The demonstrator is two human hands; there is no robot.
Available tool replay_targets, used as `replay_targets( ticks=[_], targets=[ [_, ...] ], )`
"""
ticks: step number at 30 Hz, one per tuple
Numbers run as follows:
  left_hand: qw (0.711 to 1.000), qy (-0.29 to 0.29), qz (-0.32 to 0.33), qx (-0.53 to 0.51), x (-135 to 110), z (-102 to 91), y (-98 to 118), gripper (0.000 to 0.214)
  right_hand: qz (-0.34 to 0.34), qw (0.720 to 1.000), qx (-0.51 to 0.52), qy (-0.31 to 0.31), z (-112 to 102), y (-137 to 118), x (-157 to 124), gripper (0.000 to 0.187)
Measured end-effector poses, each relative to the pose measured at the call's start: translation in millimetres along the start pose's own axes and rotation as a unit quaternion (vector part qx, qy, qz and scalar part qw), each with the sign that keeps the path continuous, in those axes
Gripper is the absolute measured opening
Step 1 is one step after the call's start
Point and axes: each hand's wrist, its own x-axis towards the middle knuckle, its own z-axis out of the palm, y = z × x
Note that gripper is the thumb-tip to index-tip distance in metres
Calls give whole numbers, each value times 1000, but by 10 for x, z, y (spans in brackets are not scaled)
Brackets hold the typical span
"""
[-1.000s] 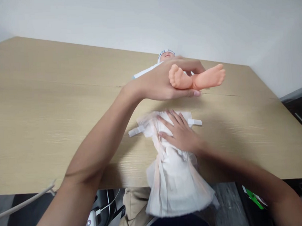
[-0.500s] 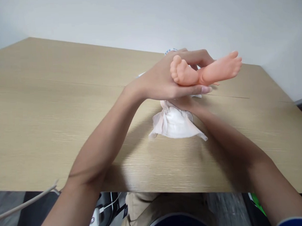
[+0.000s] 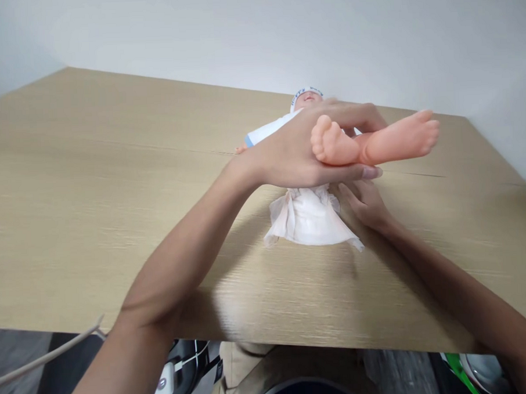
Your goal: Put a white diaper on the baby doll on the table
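A baby doll (image 3: pixel 272 128) lies on its back, in a white top with light-blue cuffs and a white headband with blue lettering. My left hand (image 3: pixel 295 143) is closed round its lower legs and holds them up, with both bare feet (image 3: pixel 402 137) sticking out past my thumb. Beneath the legs a white diaper (image 3: pixel 311 218) is spread on the table, its wide end toward me. At the diaper's right side, low by the table, is my right hand (image 3: pixel 368 204). Its thumb and fingers look apart; the fingertips are partly hidden under the doll's legs.
The wooden table (image 3: pixel 116 226) has a thin seam across it and meets a pale wall (image 3: pixel 238 35) at the back. A light cable (image 3: pixel 47 357) hangs at the front left edge. Below the edge are a white plug-like device (image 3: pixel 164 387) and a green object (image 3: pixel 460 371).
My right hand has come out from under the legs to the diaper's right side. The view has shifted slightly, and more of the doll's head and sleeve shows. My left hand keeps its hold.
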Motion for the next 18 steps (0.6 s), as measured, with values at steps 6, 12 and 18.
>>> replay_targets(
  ticks=[6, 12, 18],
  targets=[
    [1000, -3, 11, -18, -65, 100, -71, 25, 1, 996, -24, 85, -405, -128, -364, 19],
    [999, -18, -32, 13, -196, 257, -104, 30, -42, 989, -35, 141, -314, -475, -282, 33],
    [998, -28, -44, 32, -348, 423, -90, 32, -88, 994, 22, 60, -188, -917, -252, 65]
  ],
)
